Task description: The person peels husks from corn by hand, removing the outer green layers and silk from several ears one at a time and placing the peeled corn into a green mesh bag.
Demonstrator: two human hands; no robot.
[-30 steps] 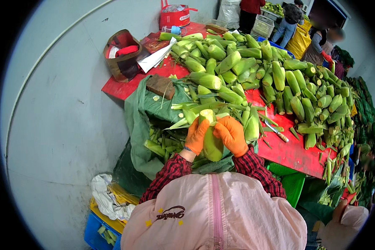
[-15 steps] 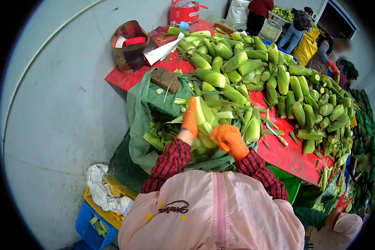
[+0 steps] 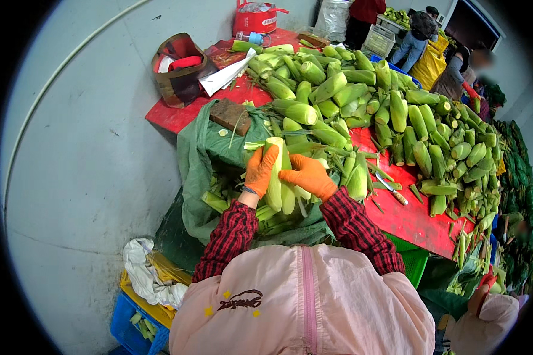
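An ear of corn (image 3: pixel 275 190) in pale green husk stands upright between my hands, over an open green sack (image 3: pixel 194 155) at the table edge. My left hand (image 3: pixel 260 170), in an orange glove, is closed around its left side. On its right side my right hand (image 3: pixel 309 176), gloved the same, presses thumb and fingers against the husk. Loose husk leaves (image 3: pixel 216 201) lie in the sack below. A knife (image 3: pixel 392 189) with a light handle rests on the red table, right of my right hand.
A large heap of unpeeled corn (image 3: pixel 337 89) covers much of the red table (image 3: pixel 405 225). A brick (image 3: pixel 231 115) weighs down the sack. Behind it stand a dark bag (image 3: pixel 183 80) and a red bag (image 3: pixel 256 21). Several other people are nearby; one (image 3: pixel 482 319) is at lower right.
My right hand has come in from beside the corn and now grips it. The ear has turned more upright, and my left hand has shifted slightly down and left.
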